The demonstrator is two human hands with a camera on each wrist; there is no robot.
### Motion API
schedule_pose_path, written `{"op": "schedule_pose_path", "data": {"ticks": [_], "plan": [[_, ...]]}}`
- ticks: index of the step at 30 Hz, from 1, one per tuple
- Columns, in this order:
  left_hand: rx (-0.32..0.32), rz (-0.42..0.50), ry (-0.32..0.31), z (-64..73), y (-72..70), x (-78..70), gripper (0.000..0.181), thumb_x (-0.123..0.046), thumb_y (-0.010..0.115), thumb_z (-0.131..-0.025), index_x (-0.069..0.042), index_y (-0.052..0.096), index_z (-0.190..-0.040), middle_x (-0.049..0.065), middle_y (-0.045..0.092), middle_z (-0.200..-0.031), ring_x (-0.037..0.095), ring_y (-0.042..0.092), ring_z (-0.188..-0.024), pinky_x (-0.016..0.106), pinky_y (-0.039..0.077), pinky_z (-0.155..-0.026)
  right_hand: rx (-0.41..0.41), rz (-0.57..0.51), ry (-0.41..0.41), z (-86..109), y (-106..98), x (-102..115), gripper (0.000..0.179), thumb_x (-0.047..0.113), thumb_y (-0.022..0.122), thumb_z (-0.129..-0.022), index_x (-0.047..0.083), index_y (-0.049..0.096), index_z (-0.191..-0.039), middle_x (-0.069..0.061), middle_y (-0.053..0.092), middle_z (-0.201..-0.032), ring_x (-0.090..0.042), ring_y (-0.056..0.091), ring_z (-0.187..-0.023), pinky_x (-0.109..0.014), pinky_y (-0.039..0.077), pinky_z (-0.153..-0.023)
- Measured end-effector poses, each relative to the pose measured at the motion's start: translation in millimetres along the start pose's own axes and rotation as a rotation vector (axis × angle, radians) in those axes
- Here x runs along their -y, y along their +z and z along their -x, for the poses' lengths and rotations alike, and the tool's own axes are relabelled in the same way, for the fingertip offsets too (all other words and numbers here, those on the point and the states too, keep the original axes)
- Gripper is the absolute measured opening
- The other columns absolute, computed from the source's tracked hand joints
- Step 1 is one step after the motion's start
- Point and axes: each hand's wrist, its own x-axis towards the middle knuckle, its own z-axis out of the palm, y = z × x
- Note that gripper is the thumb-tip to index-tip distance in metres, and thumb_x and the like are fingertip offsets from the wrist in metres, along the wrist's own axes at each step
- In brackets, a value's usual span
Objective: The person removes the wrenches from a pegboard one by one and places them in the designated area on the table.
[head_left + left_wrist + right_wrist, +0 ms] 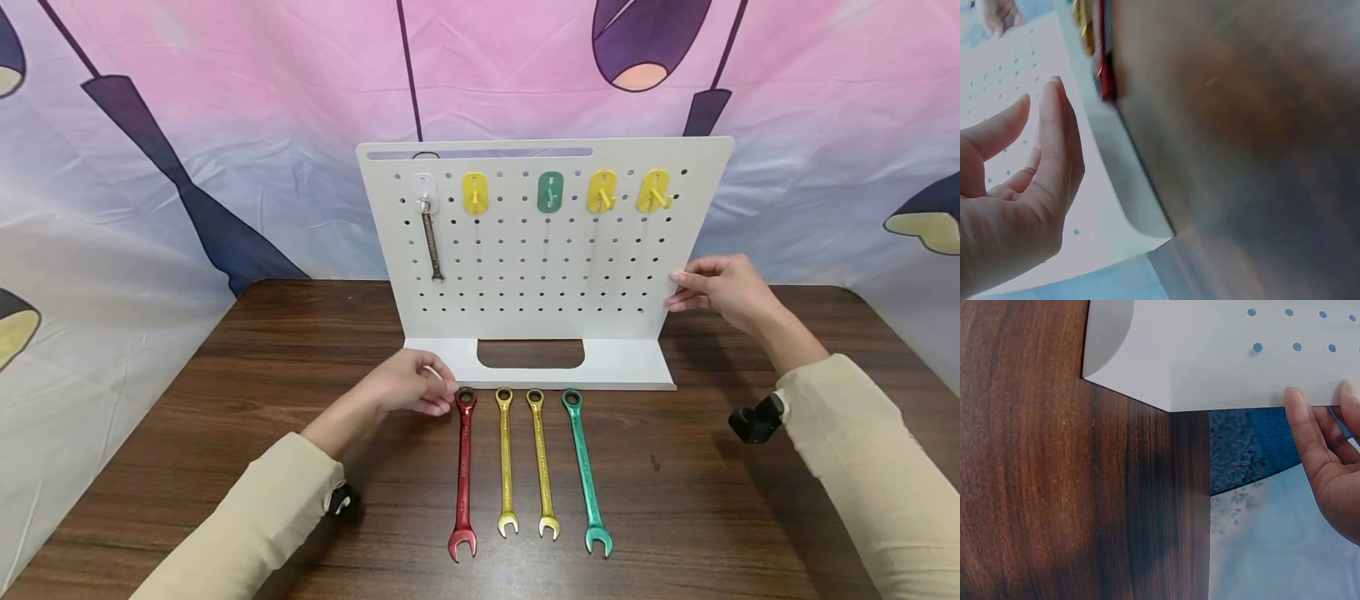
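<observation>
A white pegboard (pixel 525 250) stands upright on its flat base. My right hand (pixel 723 292) holds its right edge, with fingertips (pixel 1295 397) over the front face and other fingers partly hidden behind. My left hand (pixel 412 383) hovers by the base's front left, fingers loosely bent and nothing between them. Just right of it lies a red wrench (pixel 464 475), its ring end near the fingertips. Beside that are two yellow wrenches (pixel 506 467) and a green wrench (pixel 585 475), open ends toward me. A small dark wrench (pixel 431 242) hangs from the white hook (pixel 424 190).
Yellow hooks (pixel 475 193) and a green hook (pixel 551 192) are fixed along the board's upper part. The brown wooden table (pixel 262 375) bears everything. A patterned cloth (pixel 285 167) hangs behind it.
</observation>
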Motion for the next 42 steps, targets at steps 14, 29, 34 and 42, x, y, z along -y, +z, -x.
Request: {"op": "schedule_pose_path", "data": {"ticks": [14,29,34,42], "plan": [[-0.176,-0.066,0.165,-12.1,-23.4,-21.2,0.023,-0.001,0.054,-0.089,0.012,0.050,-0.108,0.022,0.057,-0.097,0.034,0.059,-0.092,0.036,0.055,-0.080,-0.001,0.025,0.006,0.5,-0.5,0.6,0.015,0.012,0.059,-0.089,-0.002,0.066,-0.085,-0.009,0.066,-0.079,-0.022,0.066,-0.071,-0.037,0.057,-0.073],[-0.320,0.023,0.247,-13.9,-40.1,-50.1,0.028,-0.004,0.053,-0.092,0.007,0.048,-0.118,0.015,0.051,-0.108,0.030,0.050,-0.106,0.031,0.051,-0.088,0.003,0.019,0.001,0.3,-0.8,0.6,0.016,0.012,0.059,-0.089,-0.003,0.065,-0.085,-0.010,0.066,-0.078,-0.022,0.066,-0.071,-0.036,0.057,-0.073],[-0.354,0.018,0.274,-13.9,-44.8,-59.0,0.030,-0.007,0.054,-0.092,0.004,0.048,-0.119,0.013,0.051,-0.111,0.026,0.050,-0.107,0.028,0.050,-0.088,0.006,0.016,0.001,-0.6,-0.3,-0.3,0.016,0.011,0.059,-0.089,-0.003,0.065,-0.085,-0.010,0.066,-0.078,-0.022,0.067,-0.070,-0.037,0.057,-0.073],[-0.412,-0.017,0.307,-13.4,-45.1,-75.1,0.031,-0.010,0.055,-0.092,0.002,0.050,-0.120,0.013,0.054,-0.114,0.021,0.051,-0.104,0.028,0.048,-0.091,0.011,0.009,0.001,-0.5,-0.6,-1.0,0.016,0.011,0.059,-0.089,-0.004,0.065,-0.084,-0.010,0.066,-0.078,-0.022,0.066,-0.070,-0.038,0.057,-0.073]]}}
